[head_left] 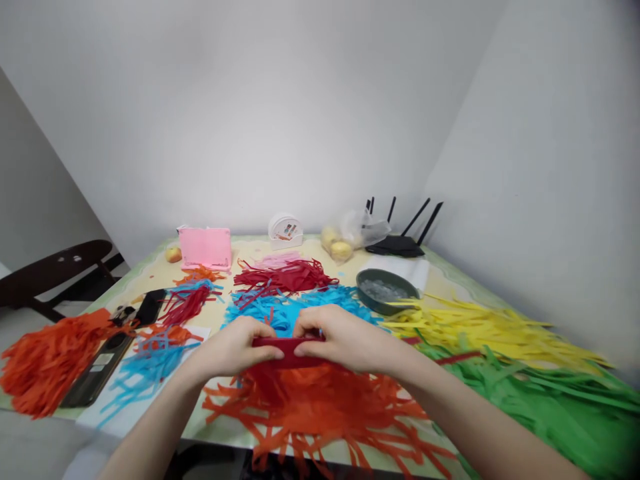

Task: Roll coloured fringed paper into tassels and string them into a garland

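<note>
Between my two hands is a dark red strip of paper (289, 359), held level above the front of the table. My left hand (240, 347) pinches its left end, thumb in front. At the other end my right hand (337, 339) grips it with the thumb in front and fingers curled behind. Orange fringed paper (325, 407) spreads below the strip and hangs over the table edge. Blue fringed paper (285, 312) lies just behind my hands, with a heap of dark red fringe (295, 277) beyond it.
Yellow fringe (480, 327) and green fringe (545, 400) cover the right side. A dark bowl (385, 308) holds clear pieces. Behind stand a black router (397, 247), bagged fruit (341, 250) and a pink tablet case (205, 248). Orange fringe (45, 360) and a phone (97, 370) lie left.
</note>
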The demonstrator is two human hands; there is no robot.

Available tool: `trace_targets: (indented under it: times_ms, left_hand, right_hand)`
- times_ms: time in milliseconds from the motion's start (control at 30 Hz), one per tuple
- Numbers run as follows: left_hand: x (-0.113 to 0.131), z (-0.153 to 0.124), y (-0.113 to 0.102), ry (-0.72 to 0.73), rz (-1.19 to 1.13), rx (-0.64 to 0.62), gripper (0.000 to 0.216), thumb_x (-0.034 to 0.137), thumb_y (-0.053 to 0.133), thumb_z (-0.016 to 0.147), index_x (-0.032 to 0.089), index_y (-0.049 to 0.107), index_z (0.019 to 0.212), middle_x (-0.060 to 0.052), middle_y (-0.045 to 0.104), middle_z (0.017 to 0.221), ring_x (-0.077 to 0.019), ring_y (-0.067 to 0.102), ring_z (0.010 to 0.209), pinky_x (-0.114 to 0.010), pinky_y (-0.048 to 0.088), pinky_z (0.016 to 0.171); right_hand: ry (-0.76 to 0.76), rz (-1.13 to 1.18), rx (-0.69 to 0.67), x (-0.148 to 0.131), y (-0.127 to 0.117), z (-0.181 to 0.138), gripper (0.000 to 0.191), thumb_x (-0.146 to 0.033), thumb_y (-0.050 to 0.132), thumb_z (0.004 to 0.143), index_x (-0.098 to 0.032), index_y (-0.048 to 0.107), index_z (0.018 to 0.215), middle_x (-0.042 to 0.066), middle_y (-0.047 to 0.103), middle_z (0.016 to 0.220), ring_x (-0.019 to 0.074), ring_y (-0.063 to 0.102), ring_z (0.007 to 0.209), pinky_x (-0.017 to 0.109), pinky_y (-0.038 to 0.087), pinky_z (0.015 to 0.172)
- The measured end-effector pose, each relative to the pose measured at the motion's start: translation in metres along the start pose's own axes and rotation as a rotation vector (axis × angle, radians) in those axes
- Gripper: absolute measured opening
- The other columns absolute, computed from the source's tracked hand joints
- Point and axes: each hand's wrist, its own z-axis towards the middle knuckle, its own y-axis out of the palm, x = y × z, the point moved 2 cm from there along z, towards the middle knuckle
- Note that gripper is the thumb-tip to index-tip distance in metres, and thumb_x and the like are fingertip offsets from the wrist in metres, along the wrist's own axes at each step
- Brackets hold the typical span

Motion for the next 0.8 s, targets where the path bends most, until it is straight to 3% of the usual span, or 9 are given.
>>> trace_targets:
  times_ms: [67, 167, 400, 533, 667, 800]
  left_hand:
    - [-0.001, 0.005, 0.002, -0.041, -0.009, -0.031, 0.03, 0.039, 0.056, 0.084, 0.015, 0.06, 0.065, 0.004, 0.044, 0.057, -0.0091, 0.037, 0.052, -0.019, 0.026, 0.046]
    - [-0.004, 0.006, 0.003, -0.082, -0.068, -0.038, 0.034, 0.042, 0.058, 0.083, 0.015, 0.055, 0.063, 0.005, 0.041, 0.056, -0.0082, 0.035, 0.05, -0.019, 0.024, 0.044]
    - [-0.014, -0.002, 0.012, -0.09, -0.275, 0.137, 0.03, 0.04, 0.058, 0.083, 0.014, 0.062, 0.069, 0.002, 0.053, 0.062, -0.0094, 0.046, 0.056, -0.018, 0.034, 0.05]
    - [-0.017, -0.007, 0.024, -0.135, -0.433, 0.216, 0.026, 0.037, 0.057, 0.082, 0.013, 0.066, 0.08, -0.001, 0.06, 0.064, -0.012, 0.054, 0.056, -0.02, 0.042, 0.052]
    - [-0.017, -0.013, 0.034, -0.109, -0.48, 0.351, 0.023, 0.037, 0.062, 0.081, 0.014, 0.065, 0.077, -0.002, 0.063, 0.069, -0.0138, 0.059, 0.061, -0.02, 0.046, 0.053]
    - [-0.021, -0.018, 0.047, -0.097, -0.7, 0.329, 0.023, 0.038, 0.06, 0.084, 0.015, 0.063, 0.091, 0.0, 0.063, 0.057, -0.013, 0.06, 0.051, -0.02, 0.045, 0.05]
  right_hand:
    - [0.046, 0.063, -0.04, 0.005, -0.002, -0.003, 0.013, -0.028, 0.067, 0.082, -0.016, 0.066, 0.075, -0.001, 0.062, 0.07, 0.013, 0.052, 0.062, 0.022, 0.032, 0.056]
    - [0.111, 0.13, -0.061, 0.013, -0.001, -0.008, 0.021, -0.029, 0.062, 0.084, -0.017, 0.059, 0.067, -0.004, 0.055, 0.06, 0.0109, 0.045, 0.054, 0.022, 0.028, 0.051]
    - [0.119, 0.189, 0.176, 0.021, 0.011, -0.022, 0.021, -0.029, 0.056, 0.088, -0.018, 0.053, 0.071, -0.002, 0.057, 0.068, 0.0129, 0.048, 0.063, 0.023, 0.032, 0.057]
    - [0.14, 0.341, 0.293, 0.026, 0.029, -0.033, 0.022, -0.03, 0.052, 0.09, -0.019, 0.053, 0.072, -0.002, 0.058, 0.067, 0.0138, 0.051, 0.064, 0.023, 0.036, 0.059]
    - [0.151, 0.529, 0.374, 0.031, 0.045, -0.042, 0.019, -0.033, 0.053, 0.089, -0.018, 0.059, 0.078, -0.001, 0.06, 0.071, 0.0146, 0.054, 0.066, 0.023, 0.041, 0.061]
    - [0.174, 0.713, 0.436, 0.035, 0.057, -0.048, 0.018, -0.036, 0.057, 0.087, -0.019, 0.064, 0.087, 0.001, 0.063, 0.081, 0.0146, 0.056, 0.066, 0.023, 0.044, 0.058]
